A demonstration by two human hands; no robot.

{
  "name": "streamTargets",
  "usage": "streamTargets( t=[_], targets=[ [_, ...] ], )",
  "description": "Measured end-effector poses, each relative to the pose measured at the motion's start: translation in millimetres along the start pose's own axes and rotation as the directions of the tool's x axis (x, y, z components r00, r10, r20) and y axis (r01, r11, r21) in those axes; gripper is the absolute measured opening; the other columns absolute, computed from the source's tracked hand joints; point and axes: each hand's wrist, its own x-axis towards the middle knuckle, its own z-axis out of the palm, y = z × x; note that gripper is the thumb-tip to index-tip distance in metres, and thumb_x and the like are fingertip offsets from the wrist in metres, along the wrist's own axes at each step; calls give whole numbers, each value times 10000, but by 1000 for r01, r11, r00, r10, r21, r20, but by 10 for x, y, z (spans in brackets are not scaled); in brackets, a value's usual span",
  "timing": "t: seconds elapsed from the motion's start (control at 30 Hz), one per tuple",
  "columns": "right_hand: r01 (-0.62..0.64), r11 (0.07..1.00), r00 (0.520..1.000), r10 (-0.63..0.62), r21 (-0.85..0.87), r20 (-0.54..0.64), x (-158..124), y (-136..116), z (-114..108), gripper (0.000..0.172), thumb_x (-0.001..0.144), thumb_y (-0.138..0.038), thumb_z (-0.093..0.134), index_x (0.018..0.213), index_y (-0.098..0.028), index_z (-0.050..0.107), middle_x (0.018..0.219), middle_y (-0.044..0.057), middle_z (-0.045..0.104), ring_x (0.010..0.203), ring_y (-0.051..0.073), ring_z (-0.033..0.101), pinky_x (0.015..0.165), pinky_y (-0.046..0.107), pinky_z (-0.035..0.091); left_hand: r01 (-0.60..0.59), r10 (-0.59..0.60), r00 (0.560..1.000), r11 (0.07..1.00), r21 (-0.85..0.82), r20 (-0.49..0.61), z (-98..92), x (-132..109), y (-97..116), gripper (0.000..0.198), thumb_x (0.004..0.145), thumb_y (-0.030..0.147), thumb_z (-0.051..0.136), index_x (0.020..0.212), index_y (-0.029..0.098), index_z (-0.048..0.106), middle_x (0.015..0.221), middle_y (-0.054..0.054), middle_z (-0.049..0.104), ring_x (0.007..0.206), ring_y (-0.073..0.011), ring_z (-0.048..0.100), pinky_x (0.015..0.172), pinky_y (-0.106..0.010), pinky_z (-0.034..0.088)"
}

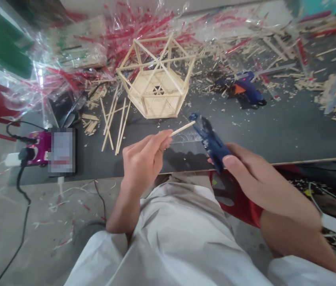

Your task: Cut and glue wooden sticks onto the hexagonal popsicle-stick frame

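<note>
My left hand [144, 159] pinches a thin wooden stick [182, 128], which slants up to the right. In my right hand [254, 178] is a pair of blue cutting pliers [211, 139], somewhat blurred, its handles held in my fingers. The stick's far end meets the head of the pliers; whether the jaws are closed on it I cannot tell. Behind my hands stands an open framework [158, 95] of wooden sticks with a slatted base. Loose sticks [116, 123] lie crossed to its left. A clear plastic ruler [185, 137] lies flat beyond the left hand's fingertips.
A blue glue gun [249, 89] with an orange part lies at the right. Stick offcuts [275, 49] and red-and-clear plastic wrapping [144, 24] spread along the back. A phone [62, 151] and a purple power strip [38, 149] with cables sit at the left edge.
</note>
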Motion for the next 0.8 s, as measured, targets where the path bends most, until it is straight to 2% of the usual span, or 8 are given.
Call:
streamTargets(
  t=[0.13, 0.23, 0.33, 0.47, 0.67, 0.8],
  targets=[
    [49, 995, 999, -51, 89, 20, -12, -65, 120, 390, 1055, -575, 420, 992, -260, 642, 891, 57, 697, 910, 263, 687, 1022, 490, 537, 19, -19, 1000, 1000, 12, -1, 7, -18, 47, 188, 1043, 188, 604, 1093, 196, 785, 794, -3, 800, 700, -104, 761, 670, -171, 569],
    [52, 993, 998, -54, 103, 17, -28, -116, 172, 372, 1054, -570, 430, 994, -273, 646, 861, 53, 677, 951, 273, 699, 1000, 488, 558, 25, -25, 1000, 1000, 5, 6, 1, -37, 75, 200, 1048, 188, 591, 1084, 192, 788, 778, -2, 795, 681, -106, 756, 654, -174, 570],
    [59, 990, 998, -63, 125, 29, -61, -157, 244, 381, 1054, -581, 435, 1066, -280, 669, 962, 70, 709, 1003, 275, 707, 960, 480, 581, 16, -16, 1000, 1000, -11, 11, -6, -38, 106, 173, 1033, 165, 611, 1036, 175, 784, 763, -2, 791, 653, -102, 746, 627, -174, 562],
    [71, 983, 997, -72, 169, 4, -79, -167, 383, 433, 1061, -585, 437, 1287, -281, 645, 1206, 98, 727, 1090, 275, 696, 986, 486, 571, -12, 12, 1000, 1000, 16, 12, -7, -19, 123, 174, 1034, 164, 604, 1002, 175, 775, 786, -8, 805, 637, -103, 746, 607, -178, 558],
    [81, 979, 997, -77, 185, -29, -61, -141, 494, 468, 1065, -582, 437, 1337, -251, 628, 1244, 110, 720, 1106, 272, 692, 1012, 471, 559, -31, 31, 999, 999, 26, 20, -6, -19, 102, 183, 1047, 178, 587, 1037, 170, 769, 796, -17, 809, 646, -106, 749, 614, -189, 549],
    [113, 988, 992, -108, 107, -59, -81, -114, 528, 429, 1069, -538, 458, 1371, -264, 592, 1283, 116, 695, 1149, 284, 680, 1019, 496, 558, -27, 27, 1000, 999, 20, 16, -8, -24, 111, 185, 1048, 166, 580, 1045, 166, 765, 804, -17, 809, 658, -104, 754, 622, -190, 548]
  ],
)
